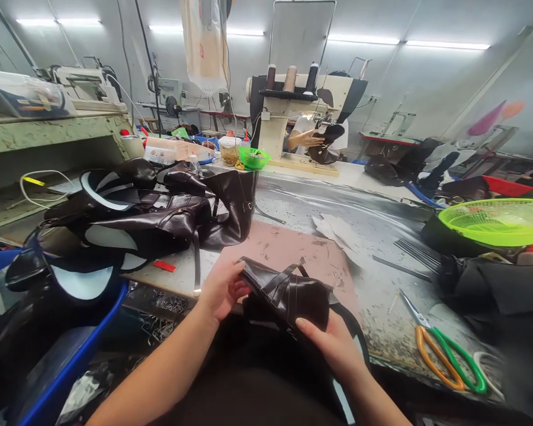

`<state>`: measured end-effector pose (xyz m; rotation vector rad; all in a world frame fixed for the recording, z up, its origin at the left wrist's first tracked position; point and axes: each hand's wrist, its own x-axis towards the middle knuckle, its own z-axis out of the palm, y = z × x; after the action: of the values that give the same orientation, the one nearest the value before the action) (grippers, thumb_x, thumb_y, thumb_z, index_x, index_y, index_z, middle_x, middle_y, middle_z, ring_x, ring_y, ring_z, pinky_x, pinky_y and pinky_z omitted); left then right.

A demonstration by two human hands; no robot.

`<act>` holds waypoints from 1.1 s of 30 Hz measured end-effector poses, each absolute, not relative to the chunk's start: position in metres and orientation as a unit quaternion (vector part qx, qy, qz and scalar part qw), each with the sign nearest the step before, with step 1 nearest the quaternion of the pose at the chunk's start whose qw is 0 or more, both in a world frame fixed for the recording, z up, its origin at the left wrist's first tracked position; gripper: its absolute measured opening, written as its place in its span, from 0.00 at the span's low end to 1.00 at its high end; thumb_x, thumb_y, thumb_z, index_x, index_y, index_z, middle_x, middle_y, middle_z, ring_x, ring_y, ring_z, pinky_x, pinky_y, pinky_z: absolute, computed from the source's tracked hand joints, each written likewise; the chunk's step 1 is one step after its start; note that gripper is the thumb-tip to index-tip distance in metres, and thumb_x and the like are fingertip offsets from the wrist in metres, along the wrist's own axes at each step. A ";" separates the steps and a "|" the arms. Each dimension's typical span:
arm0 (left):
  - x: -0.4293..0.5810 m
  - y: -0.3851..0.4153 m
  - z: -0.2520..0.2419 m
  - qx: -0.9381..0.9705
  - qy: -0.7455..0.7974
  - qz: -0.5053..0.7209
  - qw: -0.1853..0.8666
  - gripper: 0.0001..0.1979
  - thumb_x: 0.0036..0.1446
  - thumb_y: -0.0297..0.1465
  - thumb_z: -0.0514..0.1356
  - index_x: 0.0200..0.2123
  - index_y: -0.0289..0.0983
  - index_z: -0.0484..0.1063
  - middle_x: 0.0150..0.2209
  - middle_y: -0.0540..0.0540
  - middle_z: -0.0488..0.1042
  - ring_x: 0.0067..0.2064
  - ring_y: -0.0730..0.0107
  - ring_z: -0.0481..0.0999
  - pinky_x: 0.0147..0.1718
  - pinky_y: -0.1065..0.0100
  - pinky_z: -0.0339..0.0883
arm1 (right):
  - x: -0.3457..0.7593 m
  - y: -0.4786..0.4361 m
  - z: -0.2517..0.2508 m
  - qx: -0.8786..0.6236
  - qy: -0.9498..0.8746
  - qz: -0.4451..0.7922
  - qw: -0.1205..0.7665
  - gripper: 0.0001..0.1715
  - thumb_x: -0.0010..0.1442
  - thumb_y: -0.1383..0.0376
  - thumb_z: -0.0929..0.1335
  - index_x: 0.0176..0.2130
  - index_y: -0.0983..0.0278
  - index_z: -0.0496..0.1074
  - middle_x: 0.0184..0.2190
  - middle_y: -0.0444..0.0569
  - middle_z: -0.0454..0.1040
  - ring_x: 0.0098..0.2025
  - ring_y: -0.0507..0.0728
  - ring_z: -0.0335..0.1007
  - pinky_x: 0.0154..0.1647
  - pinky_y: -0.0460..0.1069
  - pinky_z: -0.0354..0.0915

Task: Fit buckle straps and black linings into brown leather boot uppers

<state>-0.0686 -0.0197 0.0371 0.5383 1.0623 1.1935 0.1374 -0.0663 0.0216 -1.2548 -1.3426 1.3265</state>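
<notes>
A dark brown leather piece point(308, 300) with crossed straps is held between both hands, over the near edge of the table. My left hand point(224, 287) pinches its upper left corner, fingers curled behind it. At its lower right, my right hand point(333, 343) grips it with the thumb on top and the other fingers hidden beneath. Behind the piece lies a pinkish sheet point(288, 245) on the worktable point(377, 319).
Glossy brown leather pieces point(177, 216) are heaped at the left, above a blue bin point(111, 316). Scissors point(444, 349) and a green basket point(497, 222) are at the right. Across the table, a person's hand point(308, 137) works by a sewing machine point(270, 121).
</notes>
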 end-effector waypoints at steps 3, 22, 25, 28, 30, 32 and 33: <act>-0.063 -0.025 0.034 0.298 0.488 0.448 0.687 0.14 0.41 0.31 0.66 0.35 0.34 0.72 0.28 0.46 0.77 0.24 0.71 0.74 0.17 0.76 0.67 | 0.137 -0.066 0.023 -0.501 -0.537 0.531 0.423 0.24 0.45 0.51 0.71 0.37 0.64 0.73 0.37 0.53 0.77 0.41 0.66 0.72 0.43 0.59 0.67; -0.036 -0.038 0.017 0.303 0.445 0.390 0.747 0.17 0.34 0.32 0.70 0.30 0.31 0.75 0.30 0.42 0.77 0.30 0.67 0.76 0.25 0.73 0.70 | 0.149 -0.061 0.011 -0.470 -0.549 0.546 0.423 0.23 0.48 0.55 0.71 0.42 0.64 0.71 0.41 0.53 0.75 0.44 0.65 0.70 0.46 0.58 0.64; -0.033 -0.039 0.019 0.297 0.446 0.392 0.748 0.19 0.32 0.29 0.71 0.33 0.32 0.75 0.32 0.42 0.77 0.31 0.67 0.76 0.25 0.73 0.70 | 0.150 -0.061 0.010 -0.475 -0.534 0.562 0.416 0.22 0.47 0.55 0.71 0.40 0.64 0.72 0.39 0.52 0.76 0.42 0.63 0.71 0.45 0.56 0.65; -0.030 -0.039 0.019 0.281 0.434 0.405 0.754 0.18 0.31 0.29 0.71 0.30 0.31 0.75 0.28 0.44 0.76 0.27 0.71 0.73 0.22 0.75 0.67 | 0.150 -0.061 0.006 -0.461 -0.510 0.610 0.394 0.21 0.48 0.54 0.70 0.39 0.65 0.73 0.37 0.51 0.76 0.37 0.60 0.72 0.42 0.55 0.66; -0.028 -0.039 0.018 0.286 0.427 0.405 0.756 0.17 0.31 0.29 0.71 0.29 0.31 0.75 0.27 0.45 0.75 0.27 0.71 0.73 0.22 0.75 0.66 | 0.149 -0.060 0.006 -0.453 -0.501 0.627 0.389 0.21 0.48 0.53 0.70 0.38 0.66 0.74 0.35 0.50 0.77 0.34 0.59 0.71 0.40 0.53 0.66; -0.026 -0.039 0.016 0.323 0.434 0.394 0.743 0.16 0.33 0.30 0.70 0.29 0.32 0.75 0.27 0.45 0.75 0.27 0.70 0.72 0.23 0.74 0.66 | 0.149 -0.059 0.008 -0.453 -0.502 0.626 0.388 0.21 0.48 0.53 0.70 0.36 0.66 0.75 0.31 0.49 0.76 0.33 0.57 0.71 0.38 0.52 0.66; -0.024 -0.039 0.015 0.345 0.442 0.386 0.732 0.15 0.33 0.31 0.70 0.29 0.32 0.75 0.26 0.45 0.75 0.27 0.70 0.72 0.23 0.73 0.65 | 0.149 -0.058 0.011 -0.450 -0.505 0.627 0.385 0.20 0.48 0.53 0.70 0.35 0.66 0.75 0.30 0.48 0.76 0.32 0.57 0.70 0.37 0.52 0.65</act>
<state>-0.0242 -0.0393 0.0149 0.7593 0.9732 0.8504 0.1487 -0.0584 0.0109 -1.1471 -1.2871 1.5971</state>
